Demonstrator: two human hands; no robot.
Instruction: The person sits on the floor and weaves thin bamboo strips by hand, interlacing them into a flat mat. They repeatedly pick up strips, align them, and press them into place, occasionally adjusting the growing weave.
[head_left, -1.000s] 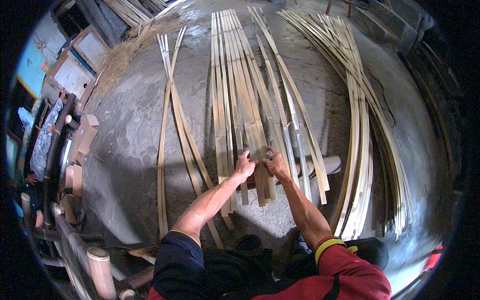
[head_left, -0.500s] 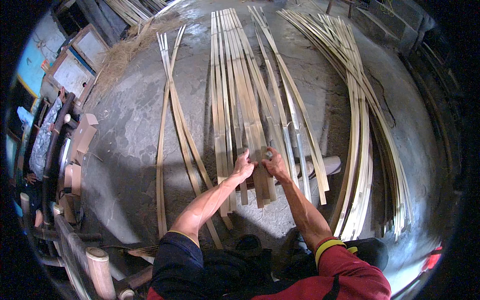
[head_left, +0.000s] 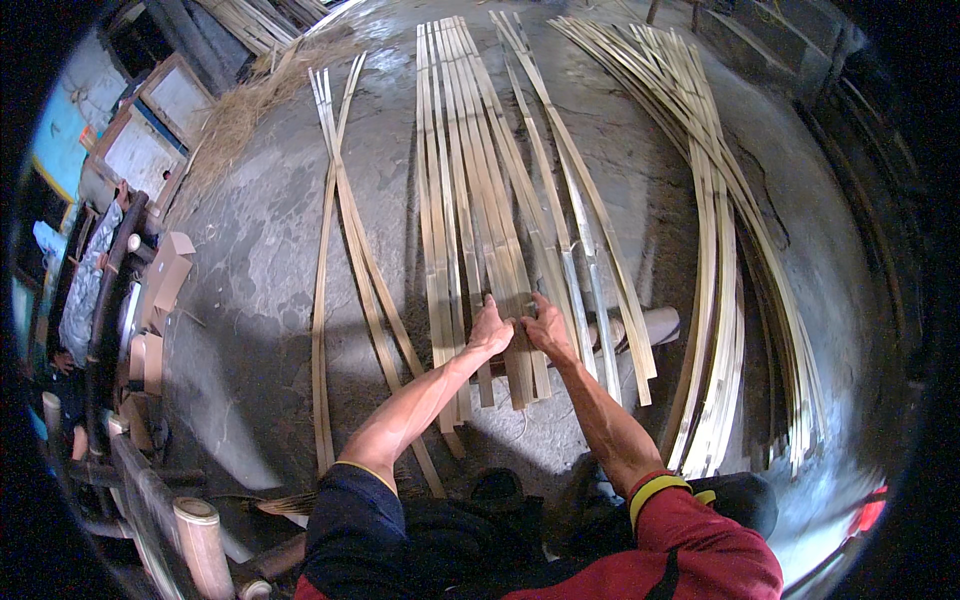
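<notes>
Long, flat bamboo strips [head_left: 482, 190] fan away from me across the middle of the floor. My left hand [head_left: 490, 330] is closed on the left side of a few of them near their close ends. On the right side of the same strips, my right hand [head_left: 546, 330] is closed too, its thumb near my left one. The gripped strips lie side by side, and their ends [head_left: 524, 390] stick out toward me below my hands. Fingers under the strips are hidden. A thick bamboo pole [head_left: 660, 328] lies crosswise beneath the strips.
Crossed strips [head_left: 345, 185] lie to the left, and a larger bundle of strips [head_left: 712, 220] curves along the right. At the left edge are cardboard boxes [head_left: 168, 268] and a cut bamboo pole [head_left: 202, 545]. Straw-like shavings [head_left: 240, 120] are heaped at the far left.
Both hands have closed in on the middle strips, whose near ends now sit closer together and more even. The surrounding strips look unmoved apart from a slight shift of the view.
</notes>
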